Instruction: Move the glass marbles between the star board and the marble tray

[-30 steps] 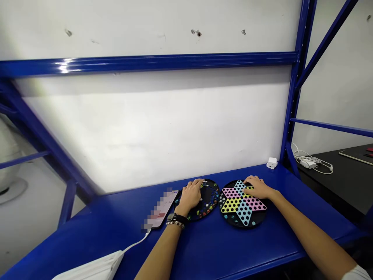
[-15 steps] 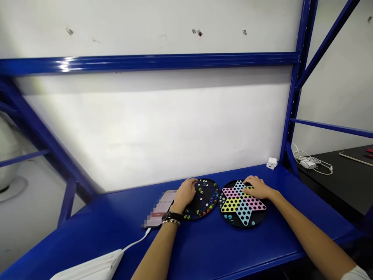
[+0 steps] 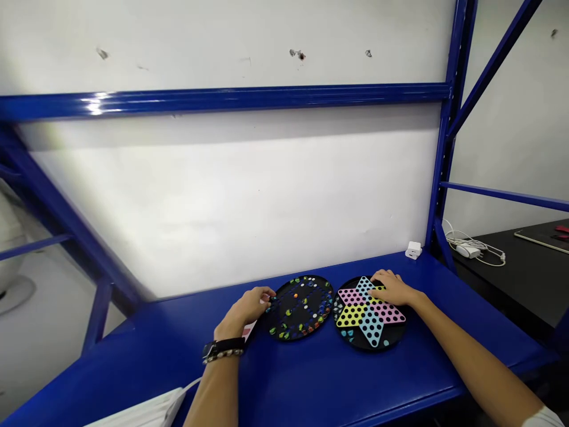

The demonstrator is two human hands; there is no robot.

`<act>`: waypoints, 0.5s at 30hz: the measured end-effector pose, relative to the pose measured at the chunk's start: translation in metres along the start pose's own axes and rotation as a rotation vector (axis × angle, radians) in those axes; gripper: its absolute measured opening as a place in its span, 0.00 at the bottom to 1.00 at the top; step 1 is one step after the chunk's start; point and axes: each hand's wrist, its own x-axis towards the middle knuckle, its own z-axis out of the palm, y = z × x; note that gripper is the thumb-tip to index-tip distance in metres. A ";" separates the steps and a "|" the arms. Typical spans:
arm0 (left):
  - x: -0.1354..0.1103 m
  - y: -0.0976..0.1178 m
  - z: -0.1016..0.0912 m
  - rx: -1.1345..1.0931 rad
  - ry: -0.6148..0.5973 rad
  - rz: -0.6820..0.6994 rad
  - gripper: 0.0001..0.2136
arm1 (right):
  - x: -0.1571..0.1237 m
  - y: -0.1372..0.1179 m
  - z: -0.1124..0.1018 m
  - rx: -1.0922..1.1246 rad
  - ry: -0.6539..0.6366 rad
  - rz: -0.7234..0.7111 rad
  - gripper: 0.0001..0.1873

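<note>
My left hand [image 3: 248,307], with a dark watch and a beaded bracelet on the wrist, is at the left rim of a round black tray [image 3: 293,317]. Its fingers are curled together by the rim; whatever they may pinch is too small to make out. Glass marbles of several colours lie in that tray, many along its edge. My right hand [image 3: 392,289] rests on the upper right of a star-shaped Chinese checkers board [image 3: 368,307], fingers stretched and thumb apart. The pink, yellow and light blue board sits on a second black tray [image 3: 395,339] with pale and light blue pieces around the star.
A phone [image 3: 249,332] lies mostly hidden under my left hand. A white power strip or box [image 3: 137,412] with a cable is at the front left. A white charger [image 3: 414,249] stands at the back right of the blue table [image 3: 306,379]. Blue posts frame the table.
My left hand has moved left, from over the marble tray to its left rim, uncovering more marbles and covering most of the phone. My right hand has stayed on the star board.
</note>
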 end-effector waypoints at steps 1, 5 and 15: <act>0.001 -0.002 0.001 -0.014 -0.023 0.001 0.18 | 0.000 0.000 0.000 0.000 -0.001 0.000 0.27; 0.003 -0.008 0.006 -0.024 -0.059 0.040 0.16 | -0.001 0.000 0.000 -0.012 0.003 -0.002 0.28; 0.006 0.007 0.014 0.099 0.057 -0.010 0.20 | 0.001 0.003 0.001 -0.014 0.001 -0.011 0.29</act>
